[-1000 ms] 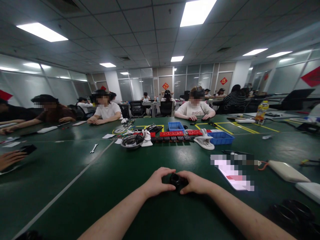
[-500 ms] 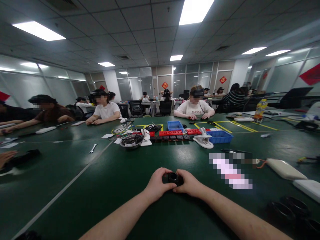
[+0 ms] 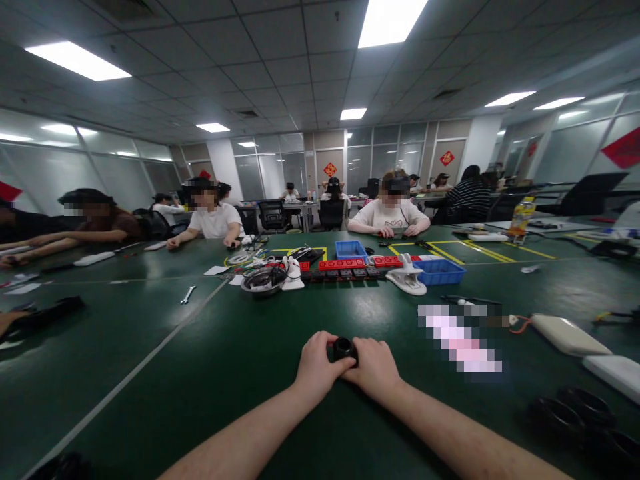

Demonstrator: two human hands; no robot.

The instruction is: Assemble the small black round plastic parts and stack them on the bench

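A small black cylindrical part (image 3: pixel 343 347), with a round hole facing up, stands between my hands on the green tabletop (image 3: pixel 240 373). My left hand (image 3: pixel 319 365) curls around its left side, the thumb lying across the near face. From the right, my right hand (image 3: pixel 375 368) closes on the same part, with its fingers folded over and its thumb close to the other thumb. The lower part of the piece is covered by my fingers. Several similar-looking black ring-shaped parts (image 3: pixel 554 421) lie blurred at the lower right.
Ahead are a metal bowl of cables (image 3: pixel 263 283), red sockets (image 3: pixel 341 263), a white clamp (image 3: pixel 406 277) and a blue bin (image 3: pixel 440 272). A wrench (image 3: pixel 188 295) lies left. White power-bank-like blocks (image 3: pixel 569 335) sit right. A co-worker (image 3: pixel 390 217) sits opposite.
My right hand has rolled over and moved slightly left, its fingers curling more on the black part. The part has shifted slightly left. A co-worker's arm at the left has moved.
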